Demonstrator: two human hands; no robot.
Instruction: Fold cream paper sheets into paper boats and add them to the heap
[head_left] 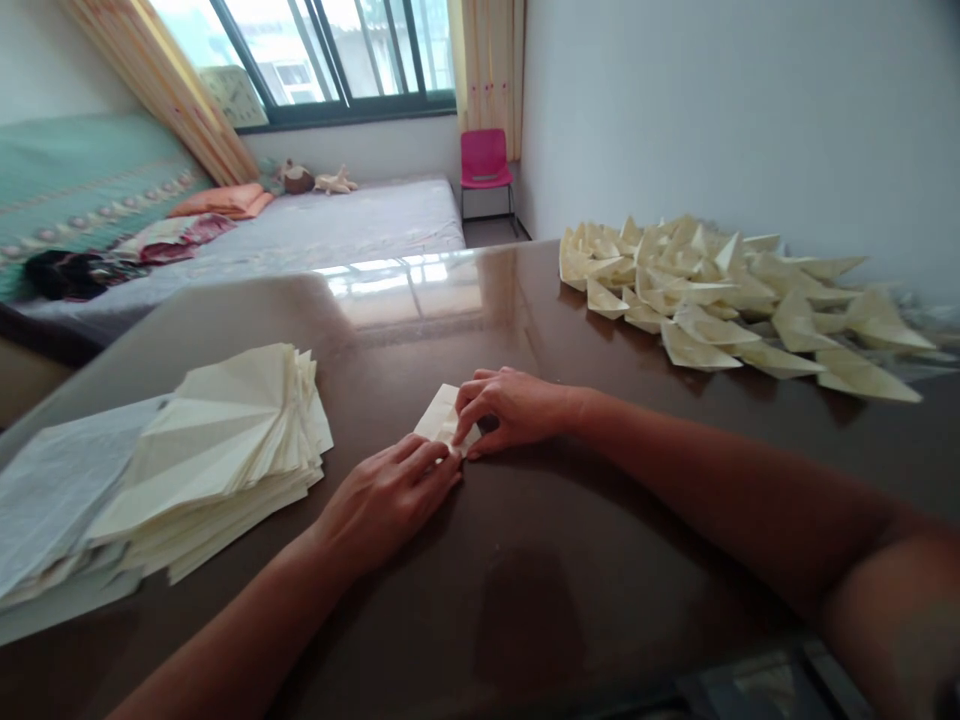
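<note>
Left hand [394,492] palm-down, slanting inward — right hand [514,405] arched close beside it.

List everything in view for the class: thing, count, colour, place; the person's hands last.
Folded sheet: one, cream, at hands
Creased sheets: many, cream, table's left
Pale sheets: several, grey-white, far left
Folded shapes: many, cream, table's right
Table: one, brown, foreground
Bed: one, pale, beyond table
Cushions: apparently two, orange, on bed
Toys: two, brown, cream, on bed
Cloths: several, black, red, on bed
Panel: one, green, left of bed
Chair: one, pink, far corner
Window: one, dark-framed, back
Curtains: two, yellowish, flanking window
Walls: three, whitish, back and sides
Left hand: one, bare, on sheet
Right hand: one, bare, on sheet
</note>
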